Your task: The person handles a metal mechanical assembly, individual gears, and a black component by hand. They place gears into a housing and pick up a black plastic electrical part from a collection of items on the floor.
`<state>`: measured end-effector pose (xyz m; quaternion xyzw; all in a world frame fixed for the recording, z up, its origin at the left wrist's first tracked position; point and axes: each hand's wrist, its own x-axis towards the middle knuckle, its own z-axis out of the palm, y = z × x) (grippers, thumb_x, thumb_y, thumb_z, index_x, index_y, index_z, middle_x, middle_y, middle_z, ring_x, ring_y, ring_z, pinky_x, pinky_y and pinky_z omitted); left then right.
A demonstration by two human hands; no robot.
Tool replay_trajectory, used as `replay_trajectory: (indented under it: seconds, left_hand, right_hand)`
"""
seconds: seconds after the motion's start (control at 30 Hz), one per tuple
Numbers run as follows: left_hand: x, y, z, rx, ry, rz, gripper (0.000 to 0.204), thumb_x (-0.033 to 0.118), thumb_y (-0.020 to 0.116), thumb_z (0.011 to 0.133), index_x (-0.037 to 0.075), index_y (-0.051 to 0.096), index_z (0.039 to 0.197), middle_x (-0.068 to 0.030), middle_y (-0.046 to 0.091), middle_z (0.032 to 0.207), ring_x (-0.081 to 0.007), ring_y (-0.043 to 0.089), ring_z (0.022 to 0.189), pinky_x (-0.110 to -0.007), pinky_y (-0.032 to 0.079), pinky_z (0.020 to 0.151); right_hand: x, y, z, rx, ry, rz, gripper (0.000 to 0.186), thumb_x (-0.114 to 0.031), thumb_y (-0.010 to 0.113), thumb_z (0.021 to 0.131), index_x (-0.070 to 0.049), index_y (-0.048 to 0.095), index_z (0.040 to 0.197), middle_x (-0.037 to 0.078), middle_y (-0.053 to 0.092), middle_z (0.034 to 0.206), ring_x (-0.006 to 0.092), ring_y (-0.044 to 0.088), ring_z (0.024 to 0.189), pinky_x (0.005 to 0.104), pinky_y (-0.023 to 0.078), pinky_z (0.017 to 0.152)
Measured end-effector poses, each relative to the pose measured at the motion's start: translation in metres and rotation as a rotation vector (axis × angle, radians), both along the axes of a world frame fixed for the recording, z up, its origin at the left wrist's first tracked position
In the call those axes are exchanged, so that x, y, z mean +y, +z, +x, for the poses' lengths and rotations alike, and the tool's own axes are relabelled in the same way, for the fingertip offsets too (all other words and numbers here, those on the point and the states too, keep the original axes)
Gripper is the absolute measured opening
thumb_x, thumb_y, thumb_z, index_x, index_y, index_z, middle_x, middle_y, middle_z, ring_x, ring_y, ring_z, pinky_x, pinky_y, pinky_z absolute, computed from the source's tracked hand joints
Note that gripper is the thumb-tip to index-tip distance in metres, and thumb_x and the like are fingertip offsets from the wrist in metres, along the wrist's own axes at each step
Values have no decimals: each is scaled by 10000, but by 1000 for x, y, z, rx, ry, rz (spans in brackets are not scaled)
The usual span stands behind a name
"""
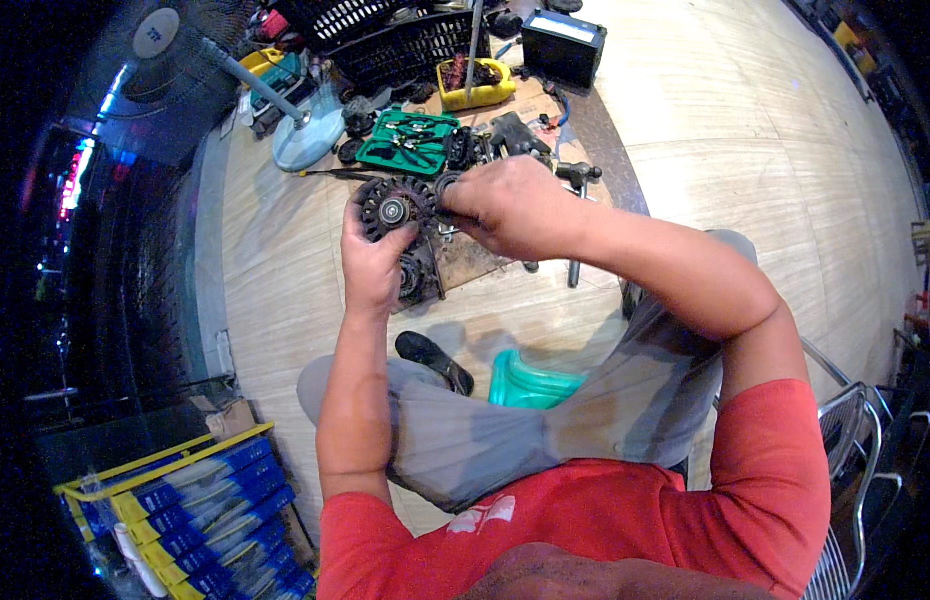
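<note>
In my left hand (370, 250), closed with the thumb at its near edge, is a dark, finned alternator rotor (392, 188) with a shiny round bearing at its centre. My right hand (515, 207) is closed just to the right of it, fingers pinched on a small dark round part (447, 186) that is mostly hidden by them. Whether that part touches the rotor I cannot tell. Below my left hand another dark round metal part (412, 278) lies on the stained cardboard (475, 252). A hammer (580, 176) lies beyond my right wrist.
A green tool tray (405, 140), a yellow cut-open jug (477, 88), a black battery (563, 48) and black crates (405, 50) stand farther off. A pedestal fan's base (310, 135) is at left. A turquoise stool (533, 380) shows between my legs. Blue-and-yellow boxes (205, 510) are at lower left.
</note>
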<state>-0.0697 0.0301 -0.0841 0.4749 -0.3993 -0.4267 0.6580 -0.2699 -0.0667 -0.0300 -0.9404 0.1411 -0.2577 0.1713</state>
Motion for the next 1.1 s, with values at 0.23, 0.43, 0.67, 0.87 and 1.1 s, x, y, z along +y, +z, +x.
replay_trajectory:
  seconds: [0.23,0.43,0.67,0.87,1.1]
  left_hand:
    - [6,0,1,29,-143,16,689,-90,614,653,26,441,1310,-119,591,1190,-260,603,1095,-408,491,984]
    - [5,4,0,46,-216,20,832,56,867,607,9,449,1325,-68,608,1154,-198,595,1076,-338,484,965]
    - [2,-2,-2,-54,-22,-12,554,-19,710,772,30,462,1266,-98,602,1163,-232,609,1066,-368,499,958]
    - [0,-6,-17,-59,197,-9,513,47,776,795,17,484,1216,-73,623,1096,-165,616,974,-301,509,874]
    - [-1,-3,-4,-2,107,75,579,33,791,748,15,483,1238,-71,621,1113,-179,612,1010,-331,502,911]
  right_hand:
    - [-30,14,-9,-65,46,158,145,-212,672,825,-69,664,848,176,645,756,391,636,759,497,494,671]
    - [-32,17,-10,-4,46,214,146,-189,690,832,-66,690,909,165,652,791,373,635,769,462,495,678]
    - [-16,6,-10,-24,-6,11,100,-193,650,811,-97,645,839,138,663,777,368,656,762,493,516,648]
    - [19,-15,4,-24,-5,-70,93,-145,635,781,-79,580,817,96,598,725,318,650,720,428,521,603]
    - [-2,-3,2,117,-55,55,109,-195,614,816,-104,639,872,140,677,787,356,670,770,483,536,658]
